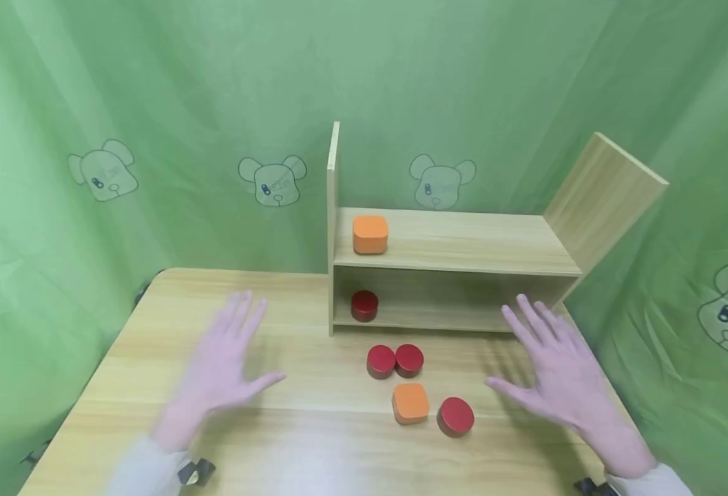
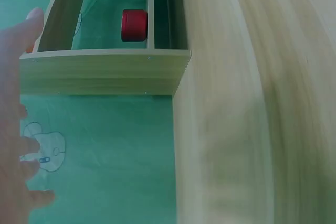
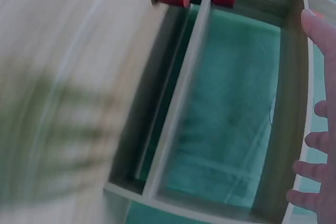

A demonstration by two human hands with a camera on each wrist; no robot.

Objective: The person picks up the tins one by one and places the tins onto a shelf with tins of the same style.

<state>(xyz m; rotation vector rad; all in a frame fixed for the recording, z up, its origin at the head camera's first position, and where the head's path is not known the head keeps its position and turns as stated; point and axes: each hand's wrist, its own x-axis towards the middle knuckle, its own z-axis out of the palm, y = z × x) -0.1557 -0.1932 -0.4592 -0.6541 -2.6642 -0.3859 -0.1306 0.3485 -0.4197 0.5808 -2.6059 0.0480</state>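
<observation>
Fingers spread, my left hand (image 1: 217, 362) hovers over the left part of the table and holds nothing. My right hand (image 1: 556, 368), also spread and holding nothing, is above the table by the shelf's right end. Between the hands lie two touching red round blocks (image 1: 381, 362), an orange rounded-square block (image 1: 410, 403) and another red round block (image 1: 455, 417). A wooden shelf (image 1: 456, 269) stands behind them. On its upper board, at the left, sits an orange block (image 1: 370, 234); below it, on the lower board, is a red round block (image 1: 364, 306).
The shelf's left side panel (image 1: 333, 227) stands upright, while its right panel (image 1: 608, 196) leans outward. A green curtain (image 1: 215, 83) with bear-head prints hangs around the wooden table (image 1: 295, 455). Dark straps with small fittings (image 1: 196, 472) circle the wrists.
</observation>
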